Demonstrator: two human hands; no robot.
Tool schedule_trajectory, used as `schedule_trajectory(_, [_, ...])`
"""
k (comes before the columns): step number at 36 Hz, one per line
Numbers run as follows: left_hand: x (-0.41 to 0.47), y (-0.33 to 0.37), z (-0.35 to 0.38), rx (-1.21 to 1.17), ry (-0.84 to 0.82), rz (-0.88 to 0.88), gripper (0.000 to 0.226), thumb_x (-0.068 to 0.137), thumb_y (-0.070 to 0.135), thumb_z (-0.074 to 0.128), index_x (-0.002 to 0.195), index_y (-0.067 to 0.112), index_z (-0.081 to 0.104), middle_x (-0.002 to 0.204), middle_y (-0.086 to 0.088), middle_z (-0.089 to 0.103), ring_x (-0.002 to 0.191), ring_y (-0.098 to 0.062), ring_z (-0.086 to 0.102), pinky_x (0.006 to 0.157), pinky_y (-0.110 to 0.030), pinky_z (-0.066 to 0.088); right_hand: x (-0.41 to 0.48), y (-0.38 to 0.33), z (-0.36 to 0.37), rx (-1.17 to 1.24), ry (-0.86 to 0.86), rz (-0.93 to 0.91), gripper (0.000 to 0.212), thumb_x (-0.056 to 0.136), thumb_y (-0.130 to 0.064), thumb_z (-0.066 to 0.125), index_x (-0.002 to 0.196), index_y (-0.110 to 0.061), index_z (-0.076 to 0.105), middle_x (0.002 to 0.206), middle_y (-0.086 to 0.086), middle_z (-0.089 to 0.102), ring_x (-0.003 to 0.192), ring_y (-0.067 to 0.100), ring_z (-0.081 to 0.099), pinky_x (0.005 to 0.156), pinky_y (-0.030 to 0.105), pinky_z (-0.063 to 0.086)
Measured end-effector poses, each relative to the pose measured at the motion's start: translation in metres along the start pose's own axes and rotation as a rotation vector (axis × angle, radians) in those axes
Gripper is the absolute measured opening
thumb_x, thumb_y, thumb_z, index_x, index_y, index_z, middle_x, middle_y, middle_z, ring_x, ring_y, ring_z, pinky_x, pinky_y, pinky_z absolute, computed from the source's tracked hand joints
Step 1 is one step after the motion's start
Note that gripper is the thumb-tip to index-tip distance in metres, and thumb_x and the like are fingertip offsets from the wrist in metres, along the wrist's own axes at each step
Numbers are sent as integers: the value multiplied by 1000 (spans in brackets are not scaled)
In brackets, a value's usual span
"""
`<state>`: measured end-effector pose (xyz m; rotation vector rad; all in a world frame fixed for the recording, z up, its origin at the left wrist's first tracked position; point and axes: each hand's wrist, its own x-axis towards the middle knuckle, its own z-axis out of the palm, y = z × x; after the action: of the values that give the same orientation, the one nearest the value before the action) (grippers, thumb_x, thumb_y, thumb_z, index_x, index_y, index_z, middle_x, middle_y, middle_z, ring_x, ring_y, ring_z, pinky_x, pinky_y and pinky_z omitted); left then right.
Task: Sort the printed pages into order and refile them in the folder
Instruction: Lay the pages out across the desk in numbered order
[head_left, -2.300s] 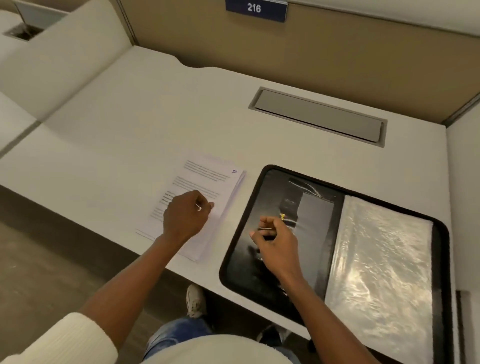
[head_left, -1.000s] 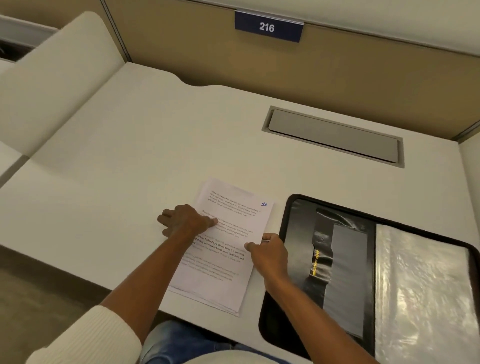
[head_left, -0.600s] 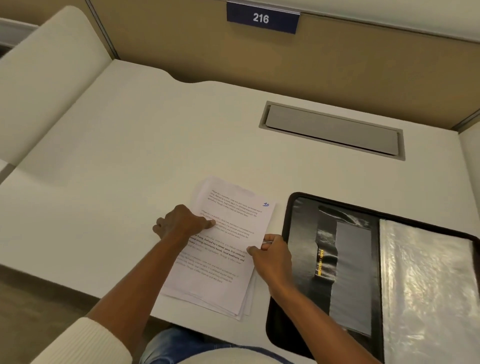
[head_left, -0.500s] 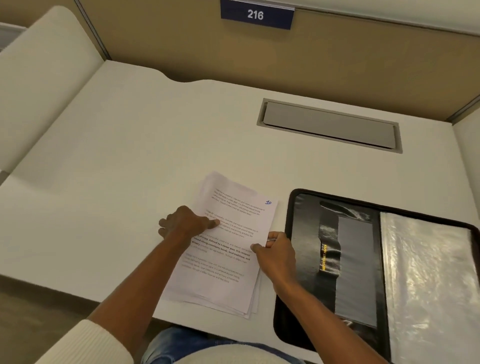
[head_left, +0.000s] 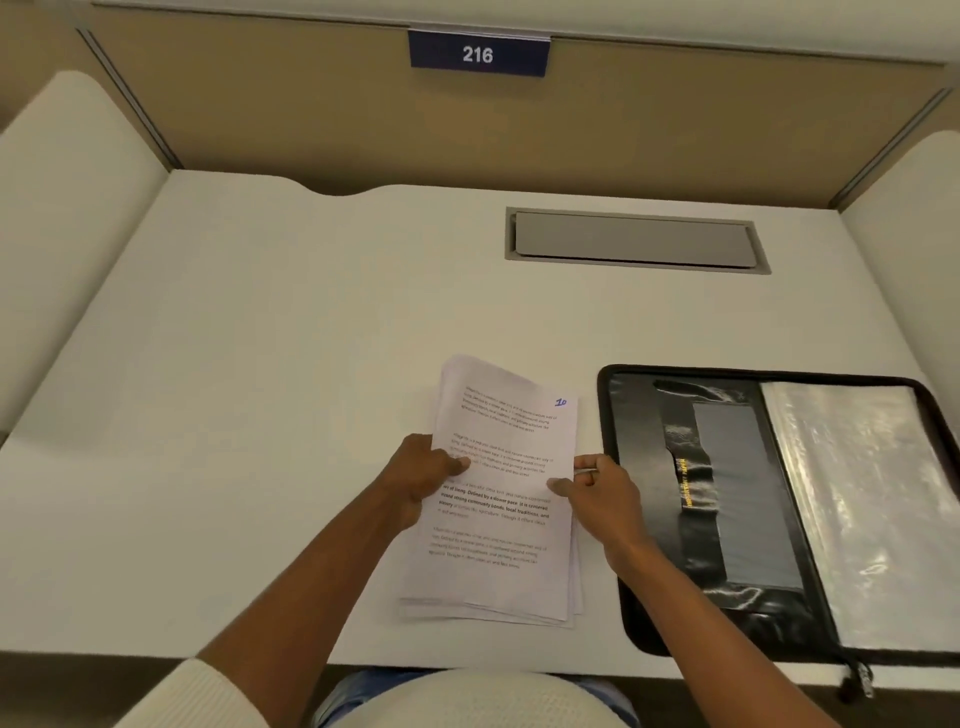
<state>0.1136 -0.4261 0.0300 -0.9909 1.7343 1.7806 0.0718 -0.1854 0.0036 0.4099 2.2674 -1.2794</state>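
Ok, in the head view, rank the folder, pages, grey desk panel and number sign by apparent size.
1. folder
2. pages
3. grey desk panel
4. number sign
The sign is farthest away, so its real size is unsure.

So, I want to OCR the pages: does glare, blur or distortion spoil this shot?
Head view: the pages are evenly lit and the handwritten 10 is legible, but the fine print is too soft to read reliably. Head view: glare streaks the folder on its plastic sleeve. Head view: the wide-angle lens bows the side partitions.
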Motion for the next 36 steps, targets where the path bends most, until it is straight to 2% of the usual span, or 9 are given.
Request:
schedule_trajectory(2, [-3,0,-2,-3,-27,56,25,99,4,70,124,5,71,107,-14,80,98,-37,78,89,-63,61,-3,-3,-4,71,7,14,34,89,-24,84,113,-20,60,111,-1,72,96,15,70,81,33,59])
schedule_trajectory(8, [-23,21,-15,-87,-131,271,27,99,5,70,126,6,72,117,-15,78,106,-38,76,95,-60,59,-7,-20,-14,383,-4,-36,69,81,-16,89,137,-22,50,123,0,71,105,21,73,87,42,62])
schedule_trajectory(11, [-35,36,-17,-101,-88,402,27,97,6,72,124,6,72,116,-12,79,106,-37,76,92,-55,62,-13,-41,-23,510,-93,-155,56,83,1,81,131,-16,59,117,1,78,104,22,76,90,48,62])
schedule_trajectory(14, [-44,48,-12,-66,41,549,26,97,7,73,123,10,73,112,-4,80,102,-28,78,89,-50,63,-19,-63,-28,533,-85,-263,42,83,12,75,117,-11,70,112,1,79,103,25,76,83,42,63])
schedule_trajectory(20, [-50,60,-6,-75,246,765,31,96,2,73,125,12,72,110,10,80,102,-13,75,83,-23,60,-28,-92,-26,581,24,-460,52,82,22,68,106,-24,72,104,-7,79,100,14,73,81,27,62])
schedule_trajectory(25, [-50,54,-7,-118,286,798,31,94,-2,75,119,16,74,109,9,80,103,-14,75,90,-31,62,-29,-97,-24,583,16,-509,59,83,23,66,97,-33,73,96,-14,79,96,8,73,81,25,62])
schedule_trajectory(30, [-41,38,-10,-143,307,783,53,84,-1,85,126,26,66,118,9,76,114,-11,68,96,-25,57,-23,-86,-17,577,-15,-496,58,77,22,72,102,-30,76,102,-3,78,103,19,73,90,40,62])
schedule_trajectory(32, [-36,32,-11,-132,310,760,54,84,-4,83,126,26,67,117,9,75,114,-12,68,93,-23,56,-21,-83,-15,577,-15,-526,64,76,24,71,96,-36,79,103,-2,77,103,19,71,85,37,62])
schedule_trajectory(36, [-24,22,-7,-107,339,710,45,92,-4,73,125,26,69,116,14,75,112,-4,67,91,-22,53,-16,-81,-13,546,-51,-563,58,82,25,66,99,-30,78,101,-7,75,97,10,70,77,27,58])
